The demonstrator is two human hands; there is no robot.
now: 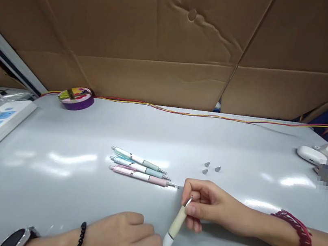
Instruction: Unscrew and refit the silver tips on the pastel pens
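A pen with a cream grip and white barrel slants between my hands, its metal tip pointing up and away. My left hand is closed around the rear of the barrel. At the tip end, my right hand pinches the pen with thumb and index finger. Beyond my hands lie a green pen, a blue pen and a pink pen, side by side without their tip cones; a spring shows at the pink one's front. Three small metal tip cones rest farther right.
A round purple box stands at the back left, near red and yellow wires along the table's rear edge. A power strip is at left. A white earbud case sits at right. Cardboard walls the back.
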